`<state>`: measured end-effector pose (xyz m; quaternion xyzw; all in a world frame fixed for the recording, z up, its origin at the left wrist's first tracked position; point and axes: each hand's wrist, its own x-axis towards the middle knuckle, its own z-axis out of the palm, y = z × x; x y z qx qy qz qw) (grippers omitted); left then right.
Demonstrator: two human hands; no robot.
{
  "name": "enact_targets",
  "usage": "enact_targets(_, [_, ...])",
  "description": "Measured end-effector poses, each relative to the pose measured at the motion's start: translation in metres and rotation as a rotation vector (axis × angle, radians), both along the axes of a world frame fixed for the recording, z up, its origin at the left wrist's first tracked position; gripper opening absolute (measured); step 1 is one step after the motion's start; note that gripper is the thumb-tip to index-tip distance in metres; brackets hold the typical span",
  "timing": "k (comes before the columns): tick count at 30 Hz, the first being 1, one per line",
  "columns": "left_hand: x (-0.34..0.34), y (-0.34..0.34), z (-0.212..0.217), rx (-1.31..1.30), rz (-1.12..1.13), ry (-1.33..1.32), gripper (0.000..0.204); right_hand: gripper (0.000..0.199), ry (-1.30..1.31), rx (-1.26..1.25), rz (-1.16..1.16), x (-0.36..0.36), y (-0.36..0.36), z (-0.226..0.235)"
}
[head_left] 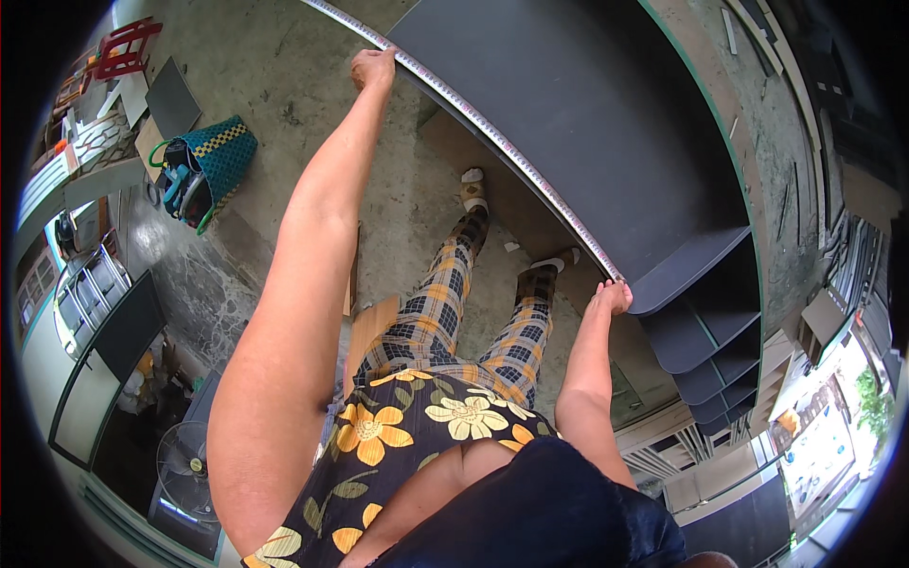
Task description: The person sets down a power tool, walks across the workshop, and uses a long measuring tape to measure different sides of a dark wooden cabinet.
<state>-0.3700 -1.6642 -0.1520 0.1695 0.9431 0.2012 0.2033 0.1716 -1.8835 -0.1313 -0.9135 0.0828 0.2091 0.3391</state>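
Dark cloth is filling the bottom centre. Toward upper centre, the left hand is pinching a white measuring tape, which is running along a dark grey panel; right of centre, the right hand is grasping it too.

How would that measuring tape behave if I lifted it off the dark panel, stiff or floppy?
The measuring tape would probably sag or flex over a long span, since it is a thin, narrow strip. It is likely light, as the left fingers and right fingers appear to be its main hold. It may slide easily, because the dark panel looks smooth.
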Motion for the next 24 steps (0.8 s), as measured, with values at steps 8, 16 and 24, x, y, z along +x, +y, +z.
enact_targets(8, [-0.003,-0.01,-0.023,0.106,0.018,-0.025,0.028,0.013,0.002,-0.09,0.009,0.012,0.001,-0.003])
enact_targets(16, [-0.036,-0.017,-0.051,0.041,-0.052,-0.072,0.031,0.014,-0.066,-0.115,0.082,0.012,-0.008,-0.024])
enact_targets(24, [-0.041,0.003,-0.049,-0.034,-0.103,-0.213,0.027,0.013,-0.242,-0.02,0.067,0.035,-0.022,-0.057])
